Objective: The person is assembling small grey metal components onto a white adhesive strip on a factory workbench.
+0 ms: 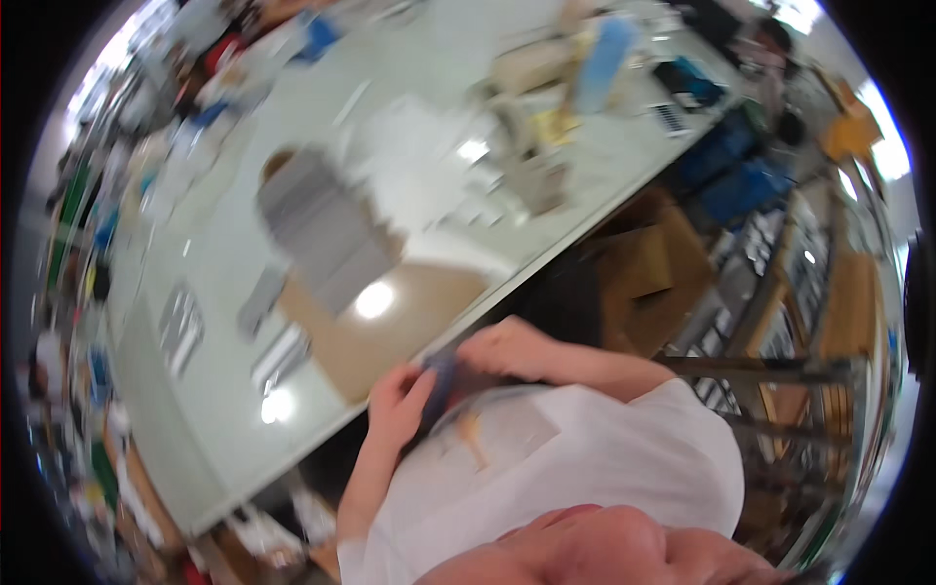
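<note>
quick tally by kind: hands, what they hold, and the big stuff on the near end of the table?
Hands: 2, left hand and right hand
Dark blue object held between both hands: 1
Grey stack on the table: 1
Brown cardboard sheet: 1
Total: 5. Blur hides the smaller items.

Brown cardboard boxes [651, 278] sit under the table's right edge — blue crates [733, 174] just beyond them, all blurred.

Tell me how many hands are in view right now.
2. The left hand and the right hand are both near the table edge, close together on a small dark object; blur may hide others.
</note>
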Demonstrator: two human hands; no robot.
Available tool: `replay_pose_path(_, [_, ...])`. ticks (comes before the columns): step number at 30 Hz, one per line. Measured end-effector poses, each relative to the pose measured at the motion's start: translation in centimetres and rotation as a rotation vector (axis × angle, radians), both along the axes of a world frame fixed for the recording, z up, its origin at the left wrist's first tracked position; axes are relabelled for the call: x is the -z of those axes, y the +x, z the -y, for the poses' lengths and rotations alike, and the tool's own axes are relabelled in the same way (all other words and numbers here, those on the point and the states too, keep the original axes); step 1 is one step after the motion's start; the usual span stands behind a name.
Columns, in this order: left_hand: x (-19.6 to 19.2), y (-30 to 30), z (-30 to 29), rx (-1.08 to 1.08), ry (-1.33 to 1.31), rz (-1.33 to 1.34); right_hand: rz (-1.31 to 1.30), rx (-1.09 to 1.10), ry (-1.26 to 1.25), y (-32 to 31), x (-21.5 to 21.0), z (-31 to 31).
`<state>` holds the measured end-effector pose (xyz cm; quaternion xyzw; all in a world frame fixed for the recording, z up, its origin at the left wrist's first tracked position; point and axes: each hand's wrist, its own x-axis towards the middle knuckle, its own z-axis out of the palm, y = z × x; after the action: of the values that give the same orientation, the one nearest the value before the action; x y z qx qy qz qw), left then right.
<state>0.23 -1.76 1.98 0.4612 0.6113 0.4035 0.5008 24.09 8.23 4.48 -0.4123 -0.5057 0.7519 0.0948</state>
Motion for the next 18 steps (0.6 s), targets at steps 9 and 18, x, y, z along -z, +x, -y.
replay_pose_path(9, [-0.6,0.2,-0.1,-0.040,-0.006,0.317,-0.109,0.151,0.086,-0.1,-1.5,1.0])
replay_pose_path(18, [-0.8,0.9,-1.3,0.018,0.121,0.146,-0.295,0.202,0.238,-0.7,-1.7,1.3])
